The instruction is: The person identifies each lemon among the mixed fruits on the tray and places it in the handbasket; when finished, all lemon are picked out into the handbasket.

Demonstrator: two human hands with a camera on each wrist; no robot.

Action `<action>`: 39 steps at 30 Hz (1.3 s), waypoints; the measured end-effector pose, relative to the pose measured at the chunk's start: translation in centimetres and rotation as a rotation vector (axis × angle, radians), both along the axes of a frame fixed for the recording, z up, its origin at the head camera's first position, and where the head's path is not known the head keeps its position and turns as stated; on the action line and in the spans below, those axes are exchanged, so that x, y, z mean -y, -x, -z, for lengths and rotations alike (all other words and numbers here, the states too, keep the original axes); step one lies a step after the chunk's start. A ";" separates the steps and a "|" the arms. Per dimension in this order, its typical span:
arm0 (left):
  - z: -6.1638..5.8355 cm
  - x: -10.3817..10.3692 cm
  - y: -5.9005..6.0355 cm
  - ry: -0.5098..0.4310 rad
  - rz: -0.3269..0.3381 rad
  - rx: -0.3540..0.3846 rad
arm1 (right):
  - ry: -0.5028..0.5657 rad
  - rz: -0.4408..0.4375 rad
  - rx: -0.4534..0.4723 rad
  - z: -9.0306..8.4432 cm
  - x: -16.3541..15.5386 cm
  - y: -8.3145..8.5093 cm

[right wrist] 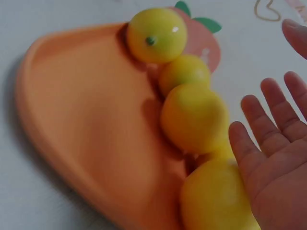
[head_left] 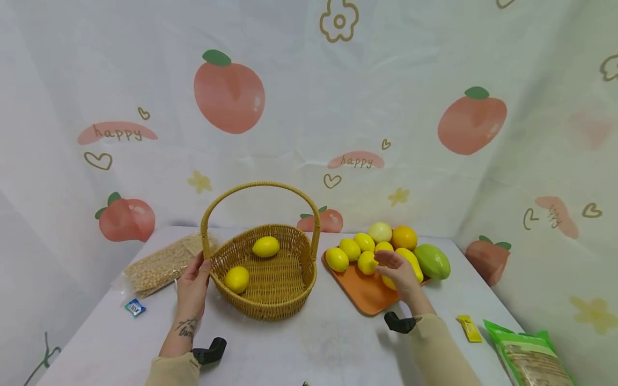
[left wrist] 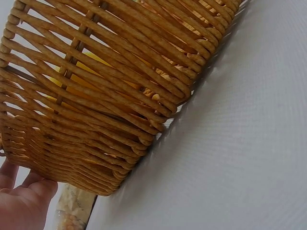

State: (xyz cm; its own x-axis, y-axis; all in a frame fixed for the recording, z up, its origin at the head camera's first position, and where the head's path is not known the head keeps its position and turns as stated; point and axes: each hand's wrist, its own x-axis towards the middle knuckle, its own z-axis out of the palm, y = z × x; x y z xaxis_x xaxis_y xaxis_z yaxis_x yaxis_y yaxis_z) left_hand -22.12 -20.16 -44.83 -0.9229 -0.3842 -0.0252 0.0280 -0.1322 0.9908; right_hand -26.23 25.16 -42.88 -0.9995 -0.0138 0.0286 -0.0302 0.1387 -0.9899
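Observation:
On the table stands a wicker basket (head_left: 263, 310) with a tall arched handle. It holds two lemons, one lemon (head_left: 266, 246) at the back and another lemon (head_left: 236, 279) at the front left. My left hand (head_left: 192, 289) grips the basket's left side at the foot of the handle; the left wrist view shows the thumb and fingers (left wrist: 44, 188) against the weave. An orange tray (head_left: 369, 300) carries several lemons (right wrist: 194, 119). Over its right part hovers my right hand (head_left: 403, 276), palm towards the lemons, its fingers (right wrist: 256, 115) spread and holding nothing.
An orange (head_left: 404, 237), a pale round fruit (head_left: 380, 232) and a green fruit (head_left: 432, 261) crowd the tray's back and right. A clear bag (head_left: 161, 266) lies left of the basket, near a blue packet (head_left: 135, 307). Right of the tray lie a yellow packet (head_left: 469, 328) and a green bag (head_left: 528, 356).

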 end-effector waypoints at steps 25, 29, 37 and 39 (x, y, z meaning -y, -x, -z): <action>-0.3 0.5 0.2 -0.058 -0.030 -0.034 | -0.047 0.001 0.034 0.9 4.1 1.0; -0.2 0.3 0.1 -0.049 -0.028 -0.023 | 0.106 0.195 -0.086 -0.3 3.2 0.4; 0.0 0.1 0.0 -0.031 -0.017 -0.005 | 0.199 0.438 -0.125 0.1 -1.0 -0.8; 0.1 0.0 0.0 -0.024 -0.008 -0.006 | 0.175 0.451 -0.081 0.5 -1.5 -1.0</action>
